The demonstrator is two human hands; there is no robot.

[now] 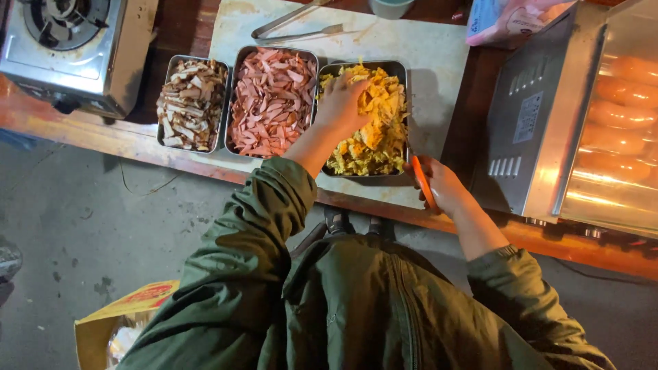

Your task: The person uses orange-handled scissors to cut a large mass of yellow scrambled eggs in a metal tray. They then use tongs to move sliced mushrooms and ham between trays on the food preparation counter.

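Observation:
My left hand (340, 104) reaches into a metal tray (399, 66) of chopped yellow egg (380, 133), fingers curled onto the food. My right hand (442, 185) sits at the tray's near right corner, gripping orange-handled scissors (423, 179) whose blades point up along the tray's right side. Two more metal trays stand to the left: one of pink ham strips (272, 101) and one of brown sliced mushrooms (190, 103). I wear a green jacket.
A gas stove (68, 48) stands at the far left. Metal tongs (295, 24) lie behind the trays on a pale board (439, 55). A steel sausage warmer (582, 116) fills the right side. A cardboard box (116, 322) sits on the floor.

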